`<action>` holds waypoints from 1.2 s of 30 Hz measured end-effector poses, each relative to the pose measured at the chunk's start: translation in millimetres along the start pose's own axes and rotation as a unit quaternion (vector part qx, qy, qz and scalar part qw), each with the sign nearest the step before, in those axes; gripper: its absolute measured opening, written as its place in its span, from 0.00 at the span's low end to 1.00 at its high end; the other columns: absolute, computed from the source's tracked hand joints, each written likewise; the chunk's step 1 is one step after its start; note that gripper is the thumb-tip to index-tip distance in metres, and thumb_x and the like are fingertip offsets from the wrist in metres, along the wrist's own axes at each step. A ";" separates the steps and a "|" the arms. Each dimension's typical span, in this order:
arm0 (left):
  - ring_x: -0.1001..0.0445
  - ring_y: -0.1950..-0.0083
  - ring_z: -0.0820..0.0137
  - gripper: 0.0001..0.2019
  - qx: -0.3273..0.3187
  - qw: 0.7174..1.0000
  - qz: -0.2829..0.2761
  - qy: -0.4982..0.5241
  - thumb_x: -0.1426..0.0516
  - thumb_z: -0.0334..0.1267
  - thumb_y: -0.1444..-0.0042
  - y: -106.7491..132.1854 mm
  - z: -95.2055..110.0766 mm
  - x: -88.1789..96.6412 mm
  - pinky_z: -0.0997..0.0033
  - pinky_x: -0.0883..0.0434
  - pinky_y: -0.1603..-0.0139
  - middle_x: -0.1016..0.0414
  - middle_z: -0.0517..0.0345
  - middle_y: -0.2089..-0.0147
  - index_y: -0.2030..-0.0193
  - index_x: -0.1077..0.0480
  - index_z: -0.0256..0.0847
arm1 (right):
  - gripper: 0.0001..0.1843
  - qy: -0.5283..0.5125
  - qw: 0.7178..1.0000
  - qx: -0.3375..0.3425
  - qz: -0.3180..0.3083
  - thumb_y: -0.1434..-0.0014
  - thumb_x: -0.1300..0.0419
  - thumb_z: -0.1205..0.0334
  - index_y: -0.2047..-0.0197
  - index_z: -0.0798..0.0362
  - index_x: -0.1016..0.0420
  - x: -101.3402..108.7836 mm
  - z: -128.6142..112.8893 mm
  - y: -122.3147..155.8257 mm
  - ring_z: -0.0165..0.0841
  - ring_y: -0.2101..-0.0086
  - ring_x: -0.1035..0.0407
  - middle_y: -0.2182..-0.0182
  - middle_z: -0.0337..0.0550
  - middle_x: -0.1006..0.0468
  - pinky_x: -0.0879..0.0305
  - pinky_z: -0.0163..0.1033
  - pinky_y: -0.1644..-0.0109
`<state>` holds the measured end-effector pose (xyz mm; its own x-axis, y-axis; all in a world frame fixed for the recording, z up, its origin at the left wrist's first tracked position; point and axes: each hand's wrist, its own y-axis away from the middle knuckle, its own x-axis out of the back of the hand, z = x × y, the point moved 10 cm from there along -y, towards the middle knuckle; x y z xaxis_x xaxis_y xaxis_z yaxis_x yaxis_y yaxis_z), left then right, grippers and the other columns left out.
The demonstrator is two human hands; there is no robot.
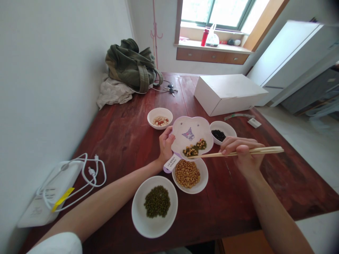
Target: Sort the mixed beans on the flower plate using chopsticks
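Note:
My left hand point(165, 144) grips the left edge of a lilac cloud-shaped plate point(192, 135) with a cartoon figure, tilted toward me over a white bowl of yellow soybeans point(187, 173). A small heap of mixed green and yellow beans point(194, 149) lies at the plate's lower edge. My right hand point(242, 150) holds a pair of wooden chopsticks point(243, 152), their tips reaching the mixed beans. A white bowl of green mung beans point(157, 201) stands nearest to me. A small bowl of black beans point(218, 134) sits behind the chopsticks. Another bowl with peanuts point(160, 118) stands further back.
The red-brown wooden table point(127, 134) stands against a white wall. A white box point(227, 92), a green bag point(132, 65) on cloth, and keys point(171, 90) lie at the far end. A white device wrapped in cable point(57, 190) sits at the left edge.

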<state>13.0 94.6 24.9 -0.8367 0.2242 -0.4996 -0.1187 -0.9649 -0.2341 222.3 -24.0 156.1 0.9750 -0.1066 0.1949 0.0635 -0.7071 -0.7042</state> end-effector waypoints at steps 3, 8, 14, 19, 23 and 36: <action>0.26 0.58 0.65 0.27 0.003 1.000 0.004 -0.008 0.35 0.61 0.43 0.3 -4.3 3.0 0.70 0.28 0.56 0.21 0.52 0.55 0.48 0.23 0.40 | 0.23 0.020 1.000 0.015 -0.013 0.25 0.42 0.53 0.70 0.55 0.19 1.0 -9.5 -3.4 0.35 0.74 0.27 0.74 0.47 0.22 0.33 0.43 0.69; 0.28 0.61 0.67 0.28 0.000 1.000 -0.004 -0.017 0.36 0.62 0.43 0.3 -1.2 0.2 0.70 0.30 0.58 0.22 0.53 0.57 0.49 0.23 0.39 | 0.19 0.102 0.992 0.073 -0.022 0.27 0.40 0.56 0.68 0.53 0.19 1.3 -30.3 -6.0 0.37 0.71 0.25 0.72 0.47 0.21 0.30 0.45 0.67; 0.27 0.58 0.65 0.28 -0.004 1.000 0.013 -0.019 0.34 0.62 0.45 -0.8 5.7 -1.4 0.69 0.30 0.56 0.21 0.52 0.55 0.50 0.23 0.39 | 0.20 0.107 0.988 0.099 0.054 0.28 0.39 0.52 0.69 0.53 0.17 13.7 -34.7 -4.8 0.38 0.73 0.26 0.73 0.47 0.21 0.32 0.47 0.69; 0.27 0.59 0.67 0.27 -0.010 0.999 0.006 -0.032 0.35 0.61 0.44 -1.7 6.6 -2.3 0.70 0.30 0.57 0.20 0.53 0.55 0.50 0.22 0.39 | 0.19 0.160 0.980 0.081 0.085 0.27 0.39 0.52 0.66 0.51 0.15 25.2 -44.5 -3.3 0.38 0.70 0.24 0.70 0.46 0.19 0.32 0.46 0.67; 0.28 0.61 0.67 0.28 -0.018 0.999 0.001 -0.034 0.36 0.61 0.43 -1.2 7.9 -2.7 0.71 0.31 0.59 0.19 0.52 0.55 0.49 0.22 0.38 | 0.07 0.269 0.963 0.031 0.000 0.32 0.34 0.65 0.62 0.50 0.14 11.3 -57.9 -4.0 0.34 0.66 0.22 0.64 0.42 0.16 0.31 0.43 0.64; 0.33 0.66 0.71 0.28 -0.026 0.998 0.006 -0.049 0.35 0.63 0.45 -0.2 21.5 -7.8 0.74 0.34 0.67 0.24 0.55 0.64 0.53 0.24 0.36 | 0.08 0.240 0.958 0.151 -0.050 0.30 0.36 0.65 0.62 0.54 0.18 -38.6 -72.8 0.6 0.33 0.68 0.20 0.68 0.43 0.17 0.28 0.37 0.67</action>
<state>8.0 90.0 46.8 -0.8863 0.1957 -0.4197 -0.0828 -0.9587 -0.2723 169.2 -71.2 197.9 0.7560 -0.4088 0.5112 0.2796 -0.5045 -0.8169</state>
